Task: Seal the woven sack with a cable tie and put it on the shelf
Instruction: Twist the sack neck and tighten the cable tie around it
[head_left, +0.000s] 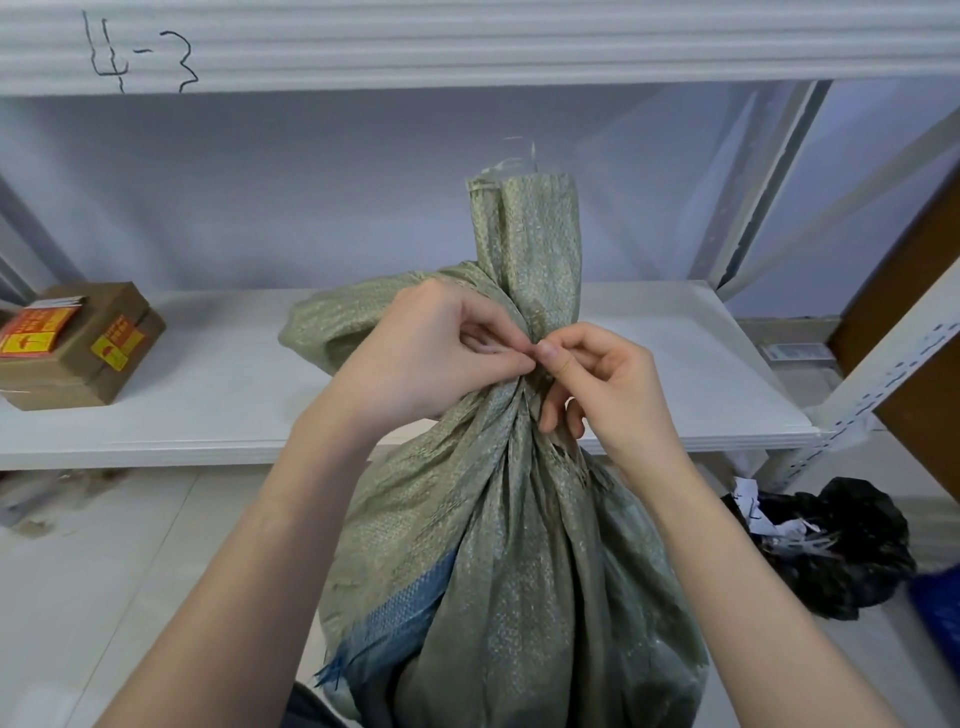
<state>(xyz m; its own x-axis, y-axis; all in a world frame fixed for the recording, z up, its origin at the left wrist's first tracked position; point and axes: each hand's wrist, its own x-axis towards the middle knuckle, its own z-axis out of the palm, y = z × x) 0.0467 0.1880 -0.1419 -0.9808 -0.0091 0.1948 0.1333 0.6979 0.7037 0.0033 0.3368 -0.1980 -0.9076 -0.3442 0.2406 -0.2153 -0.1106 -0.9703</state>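
1. The left hand (415, 348) pinches at the gathered neck of the woven sack (498, 545), thumb and forefinger closed together on something too thin to make out; whether that is the cable tie I cannot tell.
2. The right hand (602, 379) meets it from the other side, thumb tip pressed against the left fingertips at the neck, its other fingers curled and touching the bunched fabric just below.
3. The sack is grey-green with a blue strip at its lower left. It stands upright in front of the shelf (218, 410), its twisted top rising above both hands.
4. A second bulge of the same fabric lies behind the left hand, over the shelf board.
5. A taped cardboard box (78, 348) with red and yellow labels sits at the left end of the shelf.
6. A black bag (841, 551) lies on the floor to the right.
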